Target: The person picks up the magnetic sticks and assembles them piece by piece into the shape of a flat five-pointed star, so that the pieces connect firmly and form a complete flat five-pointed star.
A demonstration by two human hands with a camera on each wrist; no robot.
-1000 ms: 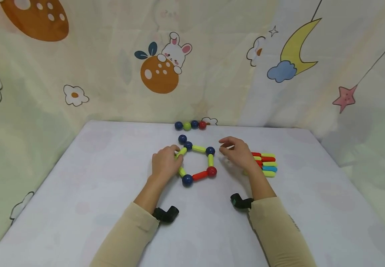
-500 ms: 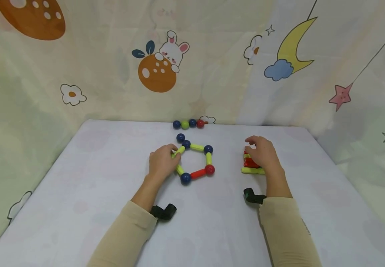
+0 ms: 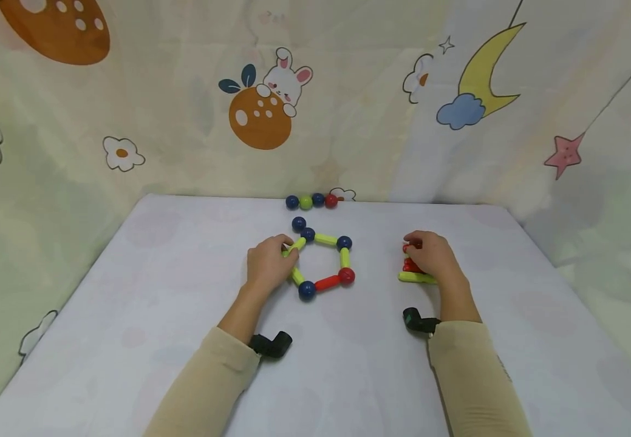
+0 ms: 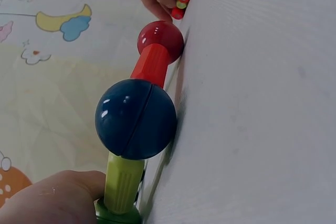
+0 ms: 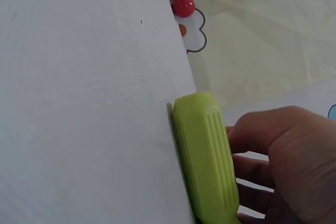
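My left hand (image 3: 269, 261) grips the left corner of a ring of toy magnetic sticks and balls (image 3: 327, 283) lying on the table. In the left wrist view its thumb lies against a yellow-green stick (image 4: 124, 182) beside a green ball (image 4: 117, 213). Beyond that come a blue ball (image 4: 136, 120), a red stick and a red ball (image 4: 160, 41). My right hand (image 3: 430, 252) is lowered over a pile of loose sticks, fingers curled at the red stick (image 3: 405, 248) on its far side. Whether they pinch it is hidden. A yellow-green stick (image 3: 416, 277) lies nearest me.
A row of blue, green and red balls (image 3: 306, 203) sits along the table's far edge. One loose blue ball (image 3: 299, 224) lies just behind the ring's far corner. A printed cloth (image 3: 184, 91) hangs behind the white table (image 3: 195, 243).
My right hand has moved right, away from the ring, to above the loose sticks, and then lowered onto them. The left hand keeps its hold on the ring.
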